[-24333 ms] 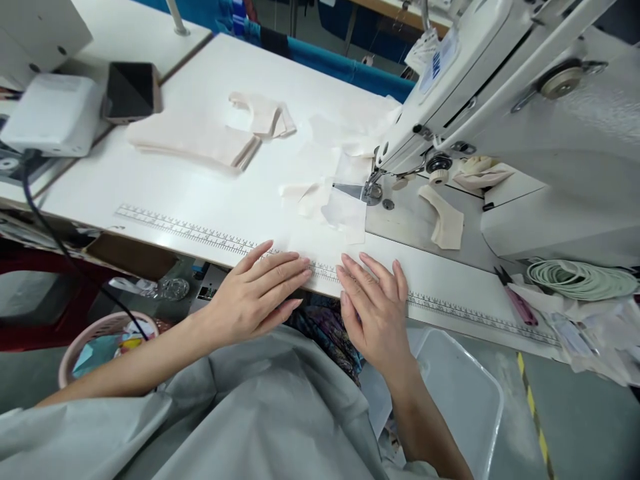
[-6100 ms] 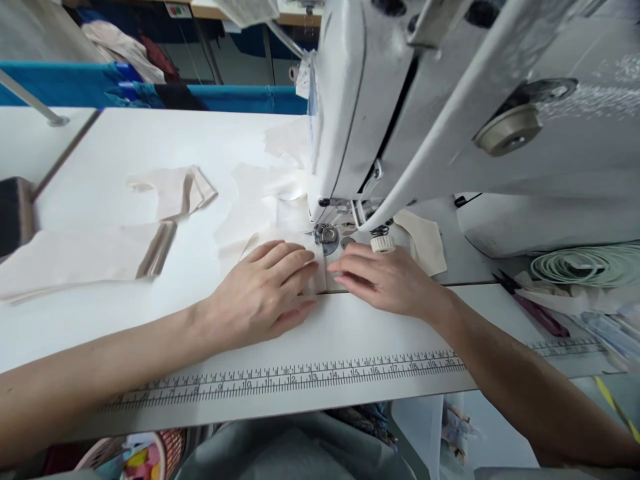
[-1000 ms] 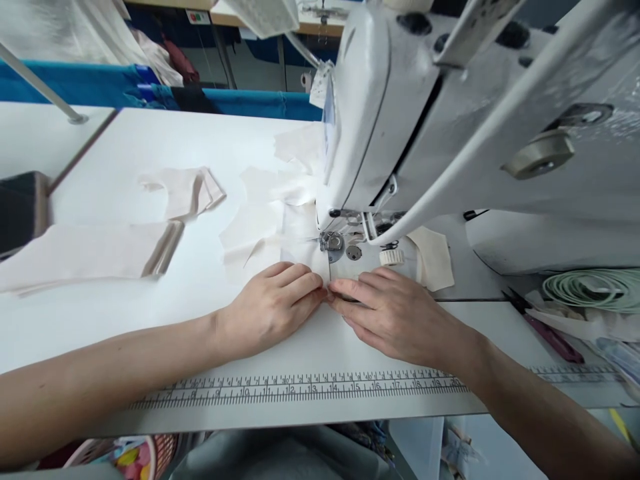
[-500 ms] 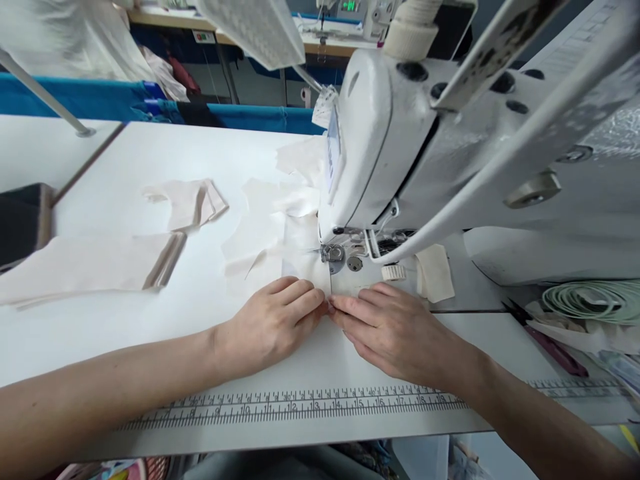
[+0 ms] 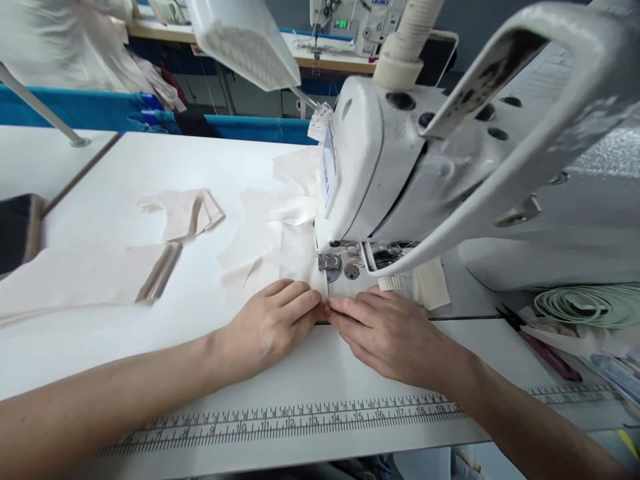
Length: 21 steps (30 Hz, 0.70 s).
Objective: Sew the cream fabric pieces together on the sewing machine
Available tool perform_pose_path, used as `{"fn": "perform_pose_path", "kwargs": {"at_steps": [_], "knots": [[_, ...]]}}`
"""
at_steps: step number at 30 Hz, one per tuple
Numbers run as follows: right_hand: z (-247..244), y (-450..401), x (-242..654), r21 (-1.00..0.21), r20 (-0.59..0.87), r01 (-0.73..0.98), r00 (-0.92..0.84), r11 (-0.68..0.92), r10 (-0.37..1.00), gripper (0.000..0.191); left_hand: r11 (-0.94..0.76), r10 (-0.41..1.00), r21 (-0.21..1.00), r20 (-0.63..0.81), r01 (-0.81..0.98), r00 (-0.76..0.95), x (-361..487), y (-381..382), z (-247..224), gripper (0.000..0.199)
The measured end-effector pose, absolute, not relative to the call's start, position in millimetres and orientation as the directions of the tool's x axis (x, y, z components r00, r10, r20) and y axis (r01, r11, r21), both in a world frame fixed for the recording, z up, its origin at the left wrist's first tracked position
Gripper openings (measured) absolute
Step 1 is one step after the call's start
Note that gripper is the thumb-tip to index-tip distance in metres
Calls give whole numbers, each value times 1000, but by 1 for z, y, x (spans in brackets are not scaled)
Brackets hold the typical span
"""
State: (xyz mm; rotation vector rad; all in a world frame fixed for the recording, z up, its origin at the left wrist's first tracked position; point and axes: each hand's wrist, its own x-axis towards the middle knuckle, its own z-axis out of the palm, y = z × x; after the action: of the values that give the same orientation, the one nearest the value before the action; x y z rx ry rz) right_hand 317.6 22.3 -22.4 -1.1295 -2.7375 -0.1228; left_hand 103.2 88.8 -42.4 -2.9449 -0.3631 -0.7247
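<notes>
Pale green cord coil (image 5: 607, 307) at right; black box (image 5: 16, 227) at left edge.

"We have bright light, don't we?"
"Yes — the white tabletop (image 5: 165, 160) glares until the pale cloth (image 5: 263, 260) nearly washes out."
"Edges?"
"We see the sewing machine (image 5: 360, 167) stretched toward the right — shadows stay soft."

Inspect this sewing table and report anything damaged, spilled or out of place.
The curved white bar on the white sewing machine has dark blotches on its upper part, perhaps worn paint. Beyond the bare right hand, pale cloth scraps lie jumbled beside purple-handled scissors, untidy against the layered cream cloth pieces at left. No spill shows.
</notes>
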Motion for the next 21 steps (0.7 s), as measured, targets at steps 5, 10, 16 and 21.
{"fn": "perform_pose_path", "kwargs": {"at_steps": [5,10,16,21], "knots": [[-24,28,319,25,195,707,-697,707,690,31,-965,222,-25,460,262,860,104,95,-43,17],[-25,34,318,29,198,725,-679,689,707,31,-959,231,-38,474,282,850,104,101,-47,15],[-23,37,316,54,228,752,-649,656,726,29,-955,266,22,495,295,827,105,110,-49,16],[-25,36,315,108,236,756,-650,645,722,29,-953,287,58,489,298,823,105,113,-44,17]]}}
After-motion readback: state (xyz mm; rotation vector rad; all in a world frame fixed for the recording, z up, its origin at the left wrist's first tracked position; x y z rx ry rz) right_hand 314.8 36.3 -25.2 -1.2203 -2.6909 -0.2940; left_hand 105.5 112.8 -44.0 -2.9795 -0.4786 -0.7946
